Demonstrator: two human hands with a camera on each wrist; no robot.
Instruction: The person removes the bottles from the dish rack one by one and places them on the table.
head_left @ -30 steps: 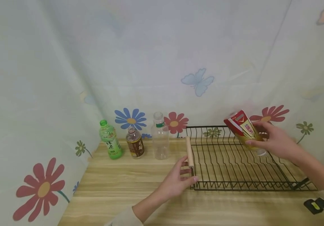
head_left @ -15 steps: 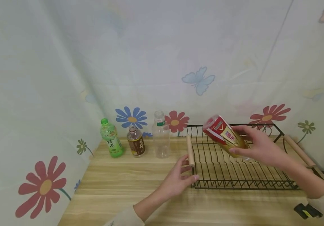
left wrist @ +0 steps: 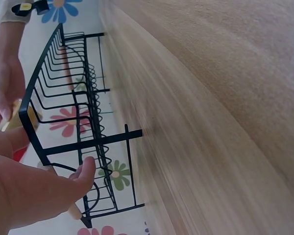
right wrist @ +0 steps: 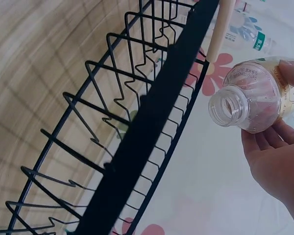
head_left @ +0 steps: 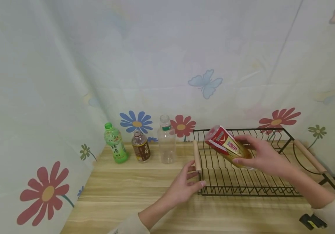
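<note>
My right hand (head_left: pixel 262 156) grips a plastic bottle (head_left: pixel 227 144) with a red and gold label above the black wire dish rack (head_left: pixel 243 195). The bottle is tilted, its base up to the left; in the right wrist view its clear, uncapped neck (right wrist: pixel 229 105) points down and away from the hand. At the rack's left end, below the wooden handle (head_left: pixel 196 156), my left hand (head_left: pixel 182 185) holds the frame, thumb at the front corner. The left wrist view shows this hand (left wrist: pixel 44 188) around the rack's end frame (left wrist: pixel 93 143).
Left of the rack stand a green bottle (head_left: pixel 116 146), a small brown-labelled bottle (head_left: pixel 141 150) and a clear bottle (head_left: pixel 167 148), all uncapped and upright. A second wooden handle (head_left: pixel 309 156) is at the rack's right end. A small black object (head_left: pixel 313 221) shows beside the right sleeve.
My right hand has carried the red and gold bottle leftward over the rack, slightly lower and tilted further toward horizontal. The left hand keeps its place at the rack's end.
</note>
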